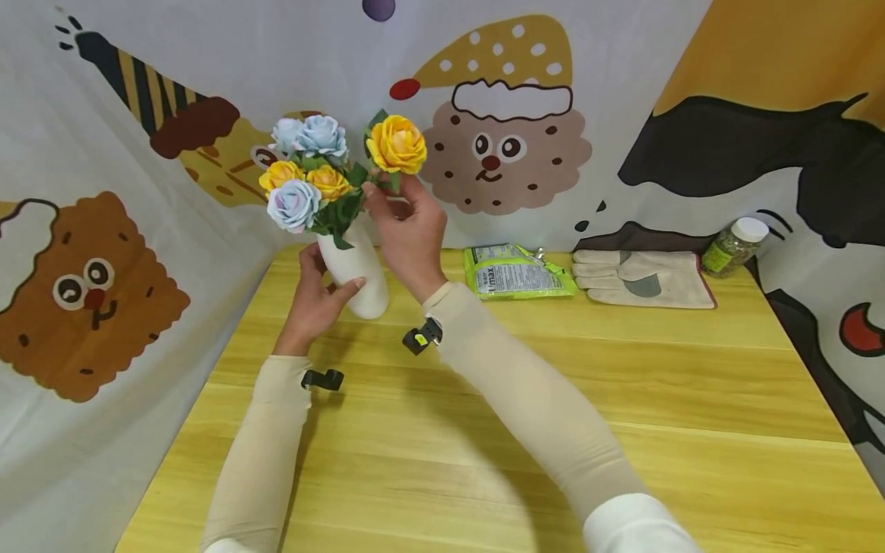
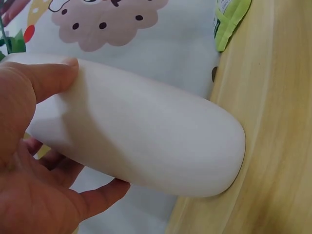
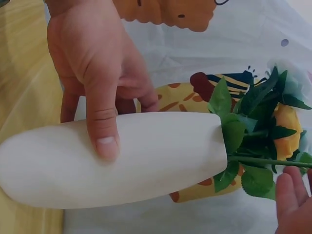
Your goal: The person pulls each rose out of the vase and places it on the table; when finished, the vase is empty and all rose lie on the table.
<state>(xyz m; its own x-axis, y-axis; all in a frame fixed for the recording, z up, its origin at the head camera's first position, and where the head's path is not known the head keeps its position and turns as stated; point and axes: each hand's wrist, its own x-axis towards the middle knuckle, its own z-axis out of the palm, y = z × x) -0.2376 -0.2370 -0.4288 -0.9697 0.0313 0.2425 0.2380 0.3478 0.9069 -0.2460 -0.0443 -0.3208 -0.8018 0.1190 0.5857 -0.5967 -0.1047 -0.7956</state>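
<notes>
Fingers point(image 2: 105, 196) of our left hand point(image 1: 314, 298) curl round the smooth white vase point(image 1: 366, 276), mouth point(image 3: 224, 139) up on the yellow wooden tabletop point(image 1: 387, 438). Up and right of its mouth, our right hand point(image 1: 416, 230) pinches a yellow cloth-like rose point(image 1: 397, 144) by its green stem point(image 3: 268, 161).

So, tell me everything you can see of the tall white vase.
The tall white vase is smooth and matte, with no marking visible, bulging slightly and tapering to a narrower open mouth; ceramic or plastic, I can't tell. Its rounded base meets the yellow wood-grain table, and it stands roughly upright. The person's left grip steadies it, thumb on one side. Pale-blue and yellow roses with green leaves crowd above its mouth.
</notes>
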